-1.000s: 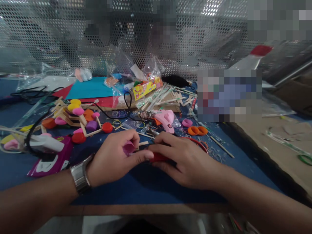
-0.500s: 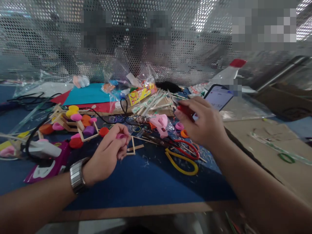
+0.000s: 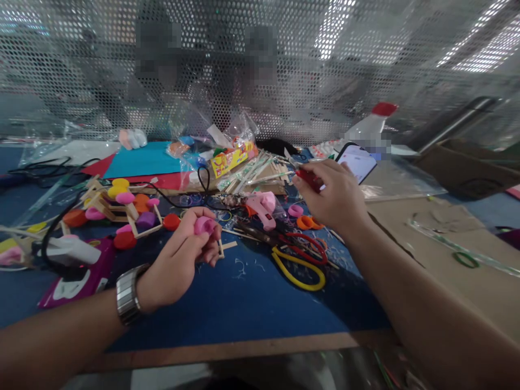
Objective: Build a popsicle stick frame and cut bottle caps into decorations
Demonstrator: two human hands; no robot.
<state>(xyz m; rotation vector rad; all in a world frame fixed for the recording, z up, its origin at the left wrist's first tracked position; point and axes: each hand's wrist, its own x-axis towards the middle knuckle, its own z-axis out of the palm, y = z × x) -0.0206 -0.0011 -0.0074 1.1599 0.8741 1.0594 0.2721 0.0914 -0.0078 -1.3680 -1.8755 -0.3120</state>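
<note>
My left hand (image 3: 179,260) holds a small pink bottle cap (image 3: 202,225) between thumb and fingers, just above the blue mat (image 3: 244,303). A wristwatch (image 3: 125,292) sits on that wrist. My right hand (image 3: 333,195) is raised over the far right of the mat and grips a red-handled tool (image 3: 306,177) whose blade points toward a pile of wooden sticks (image 3: 260,165). A small stick frame (image 3: 225,246) lies on the mat beside my left fingers. Red and yellow scissors (image 3: 298,257) lie between my hands.
A stick-and-cap model (image 3: 122,208) stands at the left. A pink glue gun (image 3: 262,206), loose caps (image 3: 306,221), coloured paper (image 3: 146,160) and plastic bags (image 3: 219,146) crowd the back. A phone (image 3: 357,161) and a white bottle (image 3: 369,124) stand at right. Cardboard (image 3: 447,238) covers the right side. Other people sit behind mesh.
My right hand lifted away from my left with the red-handled tool and moved up and right toward the sticks. The left hand kept the pink cap and turned it up. The scissors became visible.
</note>
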